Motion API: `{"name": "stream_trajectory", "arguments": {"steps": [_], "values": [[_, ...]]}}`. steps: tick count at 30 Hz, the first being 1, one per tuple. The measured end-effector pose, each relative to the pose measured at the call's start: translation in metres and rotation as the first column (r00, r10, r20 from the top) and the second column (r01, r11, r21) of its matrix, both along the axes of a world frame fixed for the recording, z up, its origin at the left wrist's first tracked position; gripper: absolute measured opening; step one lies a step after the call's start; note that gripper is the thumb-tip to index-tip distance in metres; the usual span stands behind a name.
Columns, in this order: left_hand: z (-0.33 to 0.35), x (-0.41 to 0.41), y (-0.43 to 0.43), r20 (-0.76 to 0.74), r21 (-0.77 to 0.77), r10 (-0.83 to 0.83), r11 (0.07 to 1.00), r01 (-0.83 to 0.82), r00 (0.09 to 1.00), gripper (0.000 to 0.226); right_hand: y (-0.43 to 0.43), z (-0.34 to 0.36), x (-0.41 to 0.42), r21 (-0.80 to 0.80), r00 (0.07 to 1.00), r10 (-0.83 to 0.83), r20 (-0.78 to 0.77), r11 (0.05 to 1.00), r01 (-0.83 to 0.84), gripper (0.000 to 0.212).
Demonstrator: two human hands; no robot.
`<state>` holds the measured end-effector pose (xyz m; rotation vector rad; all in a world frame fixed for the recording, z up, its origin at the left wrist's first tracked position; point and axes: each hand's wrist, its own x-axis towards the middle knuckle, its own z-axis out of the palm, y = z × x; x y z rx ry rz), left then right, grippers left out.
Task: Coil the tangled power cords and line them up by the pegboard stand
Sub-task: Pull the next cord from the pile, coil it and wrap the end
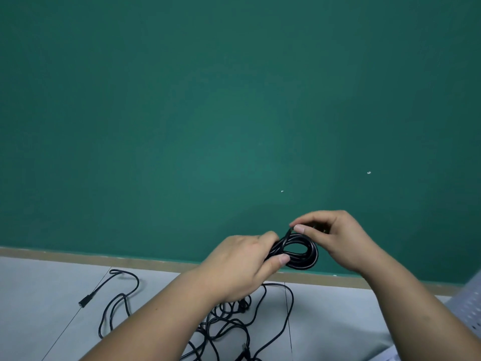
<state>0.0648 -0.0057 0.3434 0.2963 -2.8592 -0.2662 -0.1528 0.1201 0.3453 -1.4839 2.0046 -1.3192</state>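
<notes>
I see the left hand [242,267] gripping one side of a glossy black coiled cord [303,259], thumb curled over its round loops. The right hand [341,238] pinches the cord's end at the coil's top, before a matte green wall [208,100]. Below, thin tangled cords [229,319] sprawl on the smooth grey floor [39,295]. The perforated white pegboard stand [472,306] is at the right edge.

One view only, from your head: it looks forward and a little down, facing the green wall [234,113], which fills most of the frame. Under the wall's foot, a strip of grey floor [39,308] shows. It's close work: your left hand [239,267] and right hand [338,241], holding the coiled cord [311,259], sit in front of the wall's base, forearms cut by the bottom edge.
</notes>
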Motion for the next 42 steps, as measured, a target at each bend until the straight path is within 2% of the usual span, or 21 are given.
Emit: {"name": "stream_trajectory", "arguments": {"steps": [1,4,5,8,9,13,18,23,26,29,34,38,42], "values": [[0.001,-0.001,0.002,-0.024,0.032,0.005,0.999,-0.004,1.000,0.035,-0.002,-0.002,0.002,-0.006,1.000,-0.012,0.003,1.000,0.012,0.014],[0.004,-0.004,0.003,-0.126,0.176,0.051,0.984,-0.029,0.991,0.037,-0.010,-0.010,0.013,0.022,0.997,-0.045,-0.059,0.999,0.047,0.046],[0.004,-0.004,0.002,-0.175,0.214,0.078,0.976,-0.040,0.981,0.038,-0.013,-0.011,0.017,0.049,0.994,-0.064,-0.087,0.996,0.069,0.047],[0.004,-0.006,-0.005,-0.314,0.311,0.233,0.941,-0.132,0.920,0.039,-0.020,-0.009,0.036,0.087,0.989,-0.065,-0.135,0.993,0.077,0.026],[0.004,-0.007,-0.008,-0.341,0.350,0.299,0.920,-0.175,0.891,0.039,-0.021,-0.008,0.043,0.083,0.985,-0.048,-0.163,0.995,0.063,0.025],[0.003,-0.010,-0.019,-0.318,0.496,0.494,0.814,-0.302,0.809,0.035,-0.020,0.001,0.064,0.132,0.921,0.025,-0.388,0.991,0.028,0.020],[0.002,-0.008,-0.027,-0.290,0.332,0.496,0.854,-0.400,0.819,0.034,-0.011,0.024,0.085,0.201,0.787,0.092,-0.610,0.979,0.041,0.028],[-0.001,-0.008,-0.030,-0.245,0.284,0.497,0.858,-0.428,0.832,0.033,-0.005,0.028,0.095,0.222,0.693,0.117,-0.711,0.973,0.063,0.025],[0.000,-0.005,-0.033,-0.184,0.259,0.431,0.888,-0.380,0.883,0.026,-0.006,0.020,0.079,0.023,0.597,-0.042,-0.801,0.995,0.101,0.022],[0.002,-0.004,-0.032,-0.071,0.164,0.343,0.930,-0.329,0.937,0.023,-0.005,0.015,0.059,-0.176,0.525,-0.226,-0.820,0.974,0.144,0.018],[0.001,-0.007,-0.028,0.079,-0.010,0.280,0.960,-0.281,0.957,0.053,-0.002,0.015,0.041,-0.273,0.502,-0.264,-0.824,0.960,0.057,0.019],[0.001,-0.005,-0.028,0.085,-0.081,0.223,0.973,-0.216,0.971,0.047,-0.001,0.018,0.035,-0.311,0.528,-0.279,-0.802,0.950,0.030,0.025],[0.004,-0.004,-0.019,0.096,-0.130,0.131,0.985,-0.118,0.987,0.047,0.000,0.020,0.025,-0.339,0.577,-0.332,-0.747,0.936,0.100,0.037]]}}
